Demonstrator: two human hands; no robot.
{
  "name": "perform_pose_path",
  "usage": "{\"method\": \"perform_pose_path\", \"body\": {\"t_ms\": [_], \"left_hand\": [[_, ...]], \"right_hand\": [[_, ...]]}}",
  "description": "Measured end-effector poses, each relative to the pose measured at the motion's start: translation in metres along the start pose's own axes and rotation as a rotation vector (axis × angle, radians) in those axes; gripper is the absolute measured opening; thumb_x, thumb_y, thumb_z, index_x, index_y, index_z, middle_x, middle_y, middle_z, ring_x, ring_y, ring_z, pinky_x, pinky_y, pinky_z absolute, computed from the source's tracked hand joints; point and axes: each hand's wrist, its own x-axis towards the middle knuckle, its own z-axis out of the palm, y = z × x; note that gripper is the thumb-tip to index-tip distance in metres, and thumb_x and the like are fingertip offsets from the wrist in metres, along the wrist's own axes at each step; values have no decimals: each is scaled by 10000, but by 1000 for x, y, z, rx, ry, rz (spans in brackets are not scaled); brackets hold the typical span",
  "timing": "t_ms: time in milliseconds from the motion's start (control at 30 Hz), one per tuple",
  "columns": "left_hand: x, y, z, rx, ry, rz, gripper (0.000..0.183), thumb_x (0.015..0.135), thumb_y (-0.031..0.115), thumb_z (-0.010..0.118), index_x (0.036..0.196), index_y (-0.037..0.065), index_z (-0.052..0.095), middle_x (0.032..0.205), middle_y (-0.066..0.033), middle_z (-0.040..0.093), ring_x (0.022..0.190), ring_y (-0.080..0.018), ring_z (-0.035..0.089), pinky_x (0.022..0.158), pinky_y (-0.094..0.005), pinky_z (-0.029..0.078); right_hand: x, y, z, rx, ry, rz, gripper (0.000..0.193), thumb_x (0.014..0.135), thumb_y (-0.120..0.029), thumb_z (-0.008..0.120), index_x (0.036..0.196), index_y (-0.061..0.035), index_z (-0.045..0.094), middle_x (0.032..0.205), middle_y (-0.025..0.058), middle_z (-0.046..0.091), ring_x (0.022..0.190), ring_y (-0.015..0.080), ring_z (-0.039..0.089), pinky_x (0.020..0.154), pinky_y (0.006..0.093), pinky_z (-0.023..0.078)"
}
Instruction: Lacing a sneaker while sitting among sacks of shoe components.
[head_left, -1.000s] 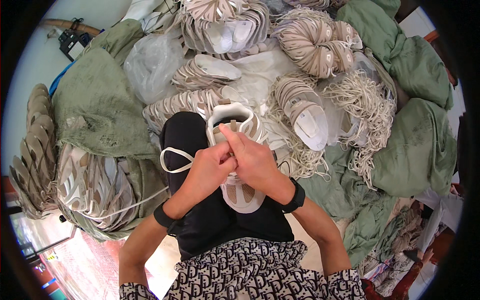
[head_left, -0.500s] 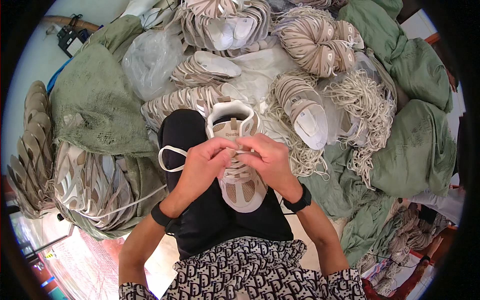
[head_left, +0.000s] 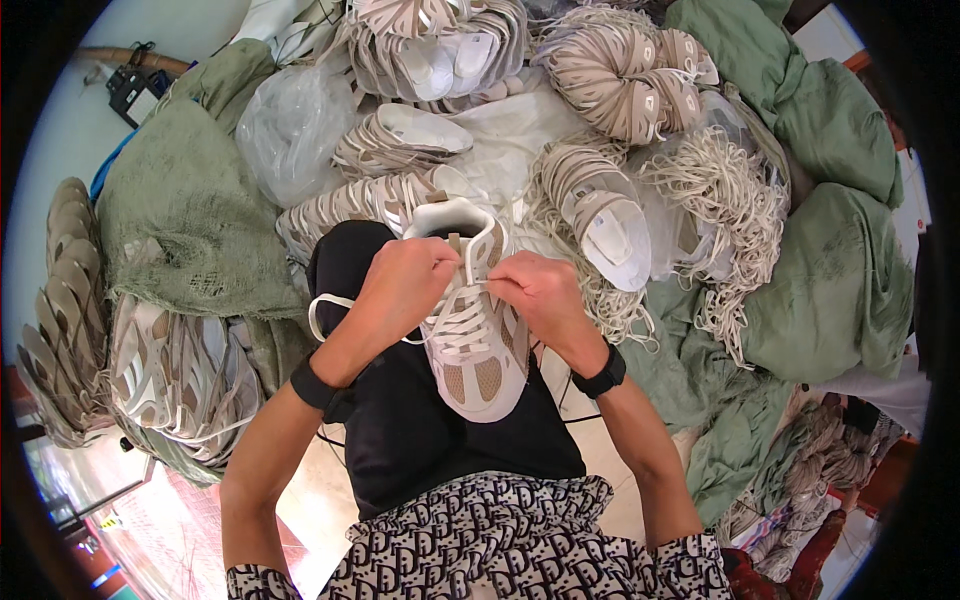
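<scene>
A beige and white sneaker (head_left: 483, 390) rests on my lap, toe toward me, with white shoelace (head_left: 462, 325) crossing its front in several rows. My left hand (head_left: 405, 285) is closed at the left side of the shoe's opening, beside the tongue; what its fingertips pinch is hidden. On the right side, my right hand (head_left: 535, 295) pinches a thin white bit of the shoelace by the upper eyelets. A loose loop of lace hangs left of my left wrist, over the black cloth on my leg (head_left: 345, 265).
Stacked shoe uppers (head_left: 395, 145) and more bundled uppers (head_left: 620, 75) lie ahead. A tangled heap of laces (head_left: 720, 210) is at right, beside green sacks (head_left: 820, 290). At left, a green sack (head_left: 185, 220) covers other uppers (head_left: 175, 365). Clear plastic (head_left: 290, 130) lies behind.
My hands have drawn apart from their meeting point over the tongue, the left moving up and left, the right slightly right. The lacing and toe are now more exposed.
</scene>
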Motion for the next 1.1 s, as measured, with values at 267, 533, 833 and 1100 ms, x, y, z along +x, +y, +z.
{"method": "perform_pose_path", "body": {"t_ms": [267,533,833,1100], "left_hand": [[4,10,7,33,-94,-44,160,773,92,511,813,-5,633,589,-120,586,518,-188,583,525,-292,453],[9,7,12,46,-118,15,140,745,84,511,777,13,627,611,-138,589,559,-232,603,544,-318,463],[29,10,5,184,-287,140,141,678,66,548,769,57,656,681,-147,611,664,-325,598,598,-407,469],[40,1,17,341,-315,310,112,640,64,570,675,-27,626,636,-199,587,609,-346,594,573,-426,467]], "right_hand": [[9,-1,1,-302,-36,-164,89,676,-86,626,659,-29,560,619,71,543,544,221,560,485,315,441],[6,8,-2,-50,9,-180,129,658,-93,630,628,-45,514,609,67,521,556,222,551,498,330,448],[10,18,-4,266,-116,123,108,622,-45,675,693,-23,597,660,73,581,583,177,572,531,273,439],[15,11,-4,280,-110,307,234,617,-8,680,842,-18,618,655,49,568,572,119,537,548,248,436]]}}
